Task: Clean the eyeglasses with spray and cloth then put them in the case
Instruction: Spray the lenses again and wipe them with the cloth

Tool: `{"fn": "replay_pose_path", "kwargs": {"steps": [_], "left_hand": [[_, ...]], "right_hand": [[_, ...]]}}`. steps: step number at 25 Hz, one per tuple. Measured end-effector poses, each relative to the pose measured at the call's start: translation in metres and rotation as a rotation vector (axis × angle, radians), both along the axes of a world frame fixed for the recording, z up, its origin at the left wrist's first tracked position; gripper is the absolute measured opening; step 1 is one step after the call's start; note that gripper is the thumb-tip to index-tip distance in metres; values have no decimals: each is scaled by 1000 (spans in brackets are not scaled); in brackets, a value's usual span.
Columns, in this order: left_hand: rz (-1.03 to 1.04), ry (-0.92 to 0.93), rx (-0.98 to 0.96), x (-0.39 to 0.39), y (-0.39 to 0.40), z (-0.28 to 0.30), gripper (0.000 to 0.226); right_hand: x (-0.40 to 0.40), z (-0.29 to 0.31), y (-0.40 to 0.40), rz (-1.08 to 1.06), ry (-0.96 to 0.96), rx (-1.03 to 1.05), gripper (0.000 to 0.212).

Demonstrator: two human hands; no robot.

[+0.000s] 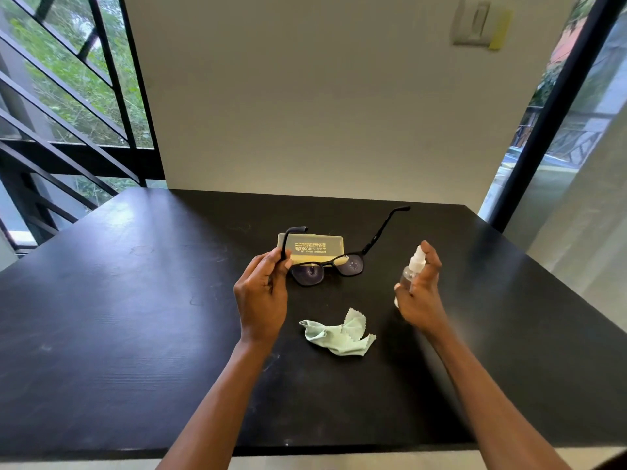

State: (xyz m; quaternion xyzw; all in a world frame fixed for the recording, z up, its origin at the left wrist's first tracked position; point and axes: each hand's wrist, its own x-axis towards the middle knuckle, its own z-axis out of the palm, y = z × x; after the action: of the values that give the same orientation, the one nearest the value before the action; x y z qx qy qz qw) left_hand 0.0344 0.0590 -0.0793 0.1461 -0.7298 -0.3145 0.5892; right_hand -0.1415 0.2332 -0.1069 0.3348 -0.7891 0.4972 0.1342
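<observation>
Now the left hand (263, 293) has the eyeglasses (327, 268) lifted off the counter (135, 300), fingers closed around one temple arm near its hinge, and that grip leaves both lenses clear and facing down toward the person. Droplets seem to sit on the lenses, so the spraying looks to be under way. At three o'clock from the glasses, the right hand (419, 293) is wrapped around the small clear spray bottle (412, 269), a finger up on the white pump, the nozzle seemingly aimed across at the lenses, which is exactly where it needs to point. The other temple arm sticks out toward one o'clock, well away from the spray. Down at six o'clock the pale green cloth (339, 335) lies crumpled on the counter, between the two wrists and ready for wiping. The yellowish case (314, 249) sits closed at twelve o'clock, just behind the glasses, waiting for the last step.
</observation>
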Motion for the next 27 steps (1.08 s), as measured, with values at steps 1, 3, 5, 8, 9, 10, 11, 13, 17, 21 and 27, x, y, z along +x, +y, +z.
{"fn": "replay_pose_path", "kwargs": {"steps": [1,3,5,8,9,10,11,13,17,21,27], "left_hand": [[5,-2,4,0,0,0,22],[6,-3,10,0,0,-1,21],[9,-8,14,0,-2,-2,21],[17,-20,24,-2,-3,-5,21],[17,-21,28,-3,-3,-6,22],[17,-23,32,-3,-2,-7,22],[17,-24,39,-4,-2,-8,21],[17,-24,54,-4,-2,-10,21],[19,-22,84,-5,-4,-15,20],[25,-7,86,-4,-6,-21,19],[20,2,115,-10,-5,-23,20]], "right_hand": [[-6,-4,1,-12,11,5,83],[-15,-11,3,-33,-3,3,81],[-20,-13,4,-46,-33,-7,83],[-19,-11,4,-44,-82,-6,88],[-15,-11,3,-79,-89,-1,90],[-10,-11,1,-160,-81,13,91],[-2,-9,-2,-274,-54,28,90],[15,-3,-6,-447,68,19,72],[40,13,-19,-362,117,201,37],[59,21,-28,-231,-41,844,59],[67,24,-39,-37,-373,731,7]]}}
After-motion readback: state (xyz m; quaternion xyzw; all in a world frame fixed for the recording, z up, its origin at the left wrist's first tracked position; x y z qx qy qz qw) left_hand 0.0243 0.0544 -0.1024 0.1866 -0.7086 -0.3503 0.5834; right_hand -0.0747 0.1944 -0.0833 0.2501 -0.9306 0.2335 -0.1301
